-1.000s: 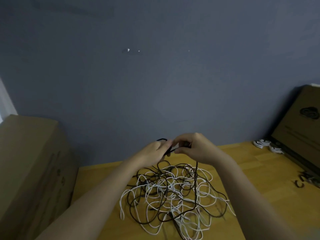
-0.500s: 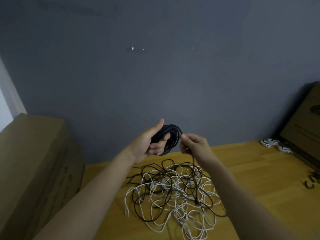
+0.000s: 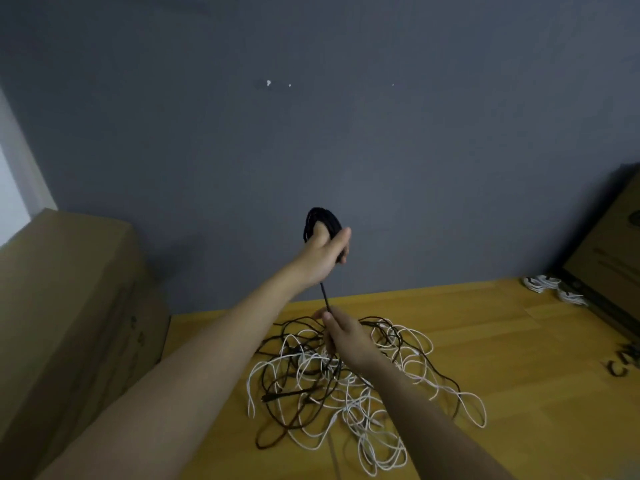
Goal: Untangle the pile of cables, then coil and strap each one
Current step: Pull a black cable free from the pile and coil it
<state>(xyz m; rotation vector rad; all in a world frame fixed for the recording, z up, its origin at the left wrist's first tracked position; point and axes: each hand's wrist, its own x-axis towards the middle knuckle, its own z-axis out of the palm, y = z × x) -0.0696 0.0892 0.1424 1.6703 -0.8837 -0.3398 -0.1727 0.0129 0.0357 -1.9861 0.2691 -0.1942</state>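
Nearest the camera, two bare forearms reach forward over a wooden table [image 3: 502, 341], the hands held apart, one high and one low. Under them the pile of cables [image 3: 346, 386] lies spread on the tabletop, thin white loops and dark strands crossing through one another, with a white loop trailing out to the right. The right hand [image 3: 346, 336] sits low, just above the far side of the pile, and pinches a black cable [image 3: 325, 297] between thumb and fingers; the strand runs taut from that pinch up to the left hand [image 3: 323, 256], which is raised well above the table. The left hand's fingers and thumb are curled round a black coil [image 3: 322, 220] of several turns, whose top arc shows above the knuckles. Judging by this, the step in hand is coiling one dark cable while it is drawn free of the tangle; its tail seems to lead down into the heap, though where it ends cannot be made out. The next move probably calls for feeding more slack up through the right fingers and laying another turn on the coil, watching that the white strands do not lift with it. Farther off, a cardboard box [image 3: 69, 306] stands at the left, and small white bundles [image 3: 540, 283] lie near the table's far right edge beside a second box [image 3: 613, 258], against a grey wall [image 3: 346, 133].
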